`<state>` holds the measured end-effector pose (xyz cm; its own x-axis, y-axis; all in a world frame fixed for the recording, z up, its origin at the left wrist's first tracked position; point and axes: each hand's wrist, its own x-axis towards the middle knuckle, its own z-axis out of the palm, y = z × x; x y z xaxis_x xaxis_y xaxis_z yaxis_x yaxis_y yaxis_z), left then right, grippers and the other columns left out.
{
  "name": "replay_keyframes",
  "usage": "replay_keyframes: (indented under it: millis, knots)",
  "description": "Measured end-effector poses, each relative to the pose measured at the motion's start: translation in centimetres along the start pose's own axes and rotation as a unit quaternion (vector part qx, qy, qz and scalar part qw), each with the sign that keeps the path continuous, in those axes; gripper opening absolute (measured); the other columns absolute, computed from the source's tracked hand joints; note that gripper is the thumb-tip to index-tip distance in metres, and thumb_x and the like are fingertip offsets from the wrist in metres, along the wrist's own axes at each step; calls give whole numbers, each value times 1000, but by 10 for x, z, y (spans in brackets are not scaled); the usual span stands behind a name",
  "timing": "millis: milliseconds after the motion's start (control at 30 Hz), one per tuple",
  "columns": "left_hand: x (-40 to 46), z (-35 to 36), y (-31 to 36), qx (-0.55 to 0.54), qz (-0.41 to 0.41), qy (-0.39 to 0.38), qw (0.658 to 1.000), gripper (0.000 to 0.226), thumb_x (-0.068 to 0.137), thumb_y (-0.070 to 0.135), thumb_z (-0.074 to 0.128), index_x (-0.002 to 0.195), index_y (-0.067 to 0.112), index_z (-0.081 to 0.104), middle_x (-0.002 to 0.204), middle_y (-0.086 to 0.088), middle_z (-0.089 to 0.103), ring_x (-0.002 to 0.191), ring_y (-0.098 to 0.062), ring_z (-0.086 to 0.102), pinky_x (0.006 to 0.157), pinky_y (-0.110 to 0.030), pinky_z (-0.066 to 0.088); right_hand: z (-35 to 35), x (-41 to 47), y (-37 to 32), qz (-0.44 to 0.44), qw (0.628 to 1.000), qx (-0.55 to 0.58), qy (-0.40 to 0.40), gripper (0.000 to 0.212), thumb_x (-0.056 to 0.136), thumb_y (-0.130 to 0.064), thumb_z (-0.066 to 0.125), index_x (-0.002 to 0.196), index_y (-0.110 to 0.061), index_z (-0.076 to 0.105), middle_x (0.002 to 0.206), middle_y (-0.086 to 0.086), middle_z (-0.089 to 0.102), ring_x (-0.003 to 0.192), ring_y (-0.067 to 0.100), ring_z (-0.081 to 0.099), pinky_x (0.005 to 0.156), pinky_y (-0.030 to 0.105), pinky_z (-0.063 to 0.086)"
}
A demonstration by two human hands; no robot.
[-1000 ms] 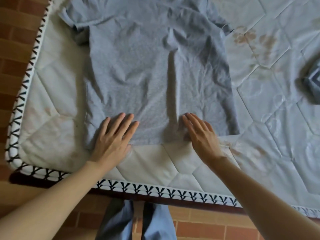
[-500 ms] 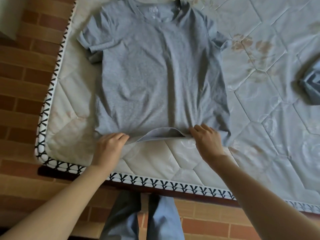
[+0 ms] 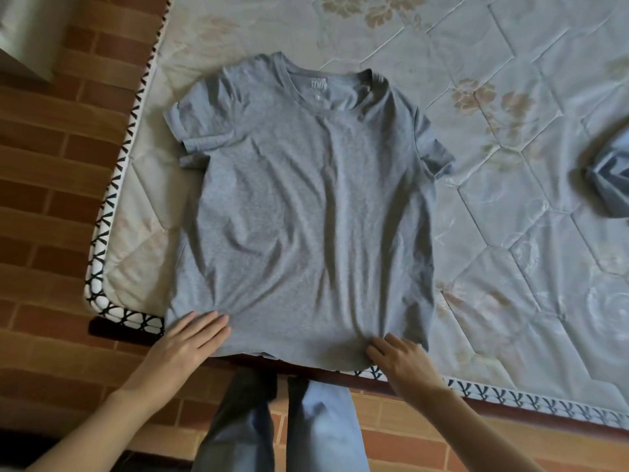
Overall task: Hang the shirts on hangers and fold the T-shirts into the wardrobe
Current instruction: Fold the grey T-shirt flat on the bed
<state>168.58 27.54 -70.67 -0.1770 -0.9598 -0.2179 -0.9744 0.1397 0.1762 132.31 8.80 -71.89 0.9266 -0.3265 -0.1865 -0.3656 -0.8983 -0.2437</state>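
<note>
A grey T-shirt (image 3: pixel 306 206) lies flat, front up, on the quilted mattress (image 3: pixel 531 240), collar at the far end and hem reaching the near edge. My left hand (image 3: pixel 183 345) rests with straight fingers on the hem's left corner. Near the hem's right corner, my right hand (image 3: pixel 403 362) presses on the fabric with its fingers slightly bent. Both short sleeves are spread out to the sides.
Another blue-grey garment (image 3: pixel 609 178) lies bunched at the right edge of the mattress. The mattress's patterned border (image 3: pixel 109 212) runs along the left and near sides. A brick-pattern floor (image 3: pixel 47 206) lies to the left, and my trouser legs (image 3: pixel 282 427) stand against the bed.
Both hands gripped the hem and drew the T-shirt towards the near edge of the mattress. They now lie flat on it, and the view has pulled back so the collar shows.
</note>
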Motion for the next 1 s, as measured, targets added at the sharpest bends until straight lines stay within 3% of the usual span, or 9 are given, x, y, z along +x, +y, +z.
replay_keyframes:
  millis: [167, 267, 367, 467, 533, 633, 800, 900, 1000]
  knots:
    - [8, -12, -2, -52, -67, -105, 991, 79, 21, -17, 77, 91, 18, 79, 107, -1, 74, 99, -20, 71, 98, -28, 32, -14, 11, 8, 13, 997, 60, -43, 24, 75, -37, 48, 57, -23, 53, 58, -10, 52, 51, 12, 52, 40, 22, 21]
    - [41, -30, 6, -73, -84, -42, 993, 41, 62, -4, 56, 92, 12, 79, 99, -3, 75, 92, -19, 72, 99, -31, 33, -30, 39, 25, 65, 994, 90, -17, 22, 76, -20, 44, 74, -17, 66, 74, -4, 65, 67, 16, 64, 42, 25, 42]
    - [92, -41, 12, -71, -103, -30, 992, 51, 80, 16, 35, 115, 8, 72, 121, -9, 68, 114, -25, 64, 105, -39, 30, -49, 75, 54, 148, 985, 80, 44, 39, 88, -26, 43, 111, -11, 70, 114, 11, 69, 105, 28, 67, 75, 39, 61]
    - [153, -39, 20, -73, -91, -8, 993, 55, 87, 26, 37, 136, 11, 56, 146, -11, 49, 136, -28, 45, 111, -47, 27, -67, 109, 83, 267, 959, 91, 16, 64, 94, -47, 31, 146, -13, 45, 153, 21, 38, 144, 35, 34, 112, 47, 33]
    - [195, -39, 26, -73, -92, 3, 993, 58, 87, 30, 38, 142, 13, 50, 152, -12, 41, 141, -28, 38, 111, -52, 29, -74, 126, 103, 345, 930, 124, -12, 71, 96, -58, 25, 157, -22, 18, 164, 15, 6, 152, 29, 2, 121, 44, 12]
    - [255, -47, 35, -76, -86, -10, 993, 62, 86, 35, 39, 144, 15, 46, 154, -12, 38, 142, -27, 35, 110, -56, 31, -83, 146, 128, 424, 889, 172, -4, 73, 99, -56, 34, 157, -28, 1, 165, 9, -12, 151, 23, -13, 122, 43, 3]
    - [336, -65, 41, -65, -33, -14, 997, 64, 94, 40, 33, 153, 17, 29, 162, -9, 19, 150, -25, 15, 116, -56, 15, -91, 170, 164, 509, 821, 255, 37, 76, 100, -55, 37, 158, -25, -2, 165, 11, -8, 152, 25, -5, 122, 40, 5]
    - [378, -69, 42, -59, -6, -54, 997, 64, 102, 42, 30, 157, 22, 2, 164, -1, -8, 150, -18, -12, 119, -49, -7, -89, 180, 184, 569, 766, 285, 92, 74, 100, -50, 41, 158, -22, 5, 160, 12, 20, 145, 32, 25, 114, 44, 26]
    - [406, -71, 44, -36, 33, -95, 994, 65, 103, 44, 26, 156, 21, -2, 164, -1, -10, 150, -18, -14, 120, -50, -6, -90, 183, 196, 627, 707, 301, 129, 67, 100, -39, 47, 155, -14, 17, 147, 18, 38, 136, 37, 37, 106, 43, 33]
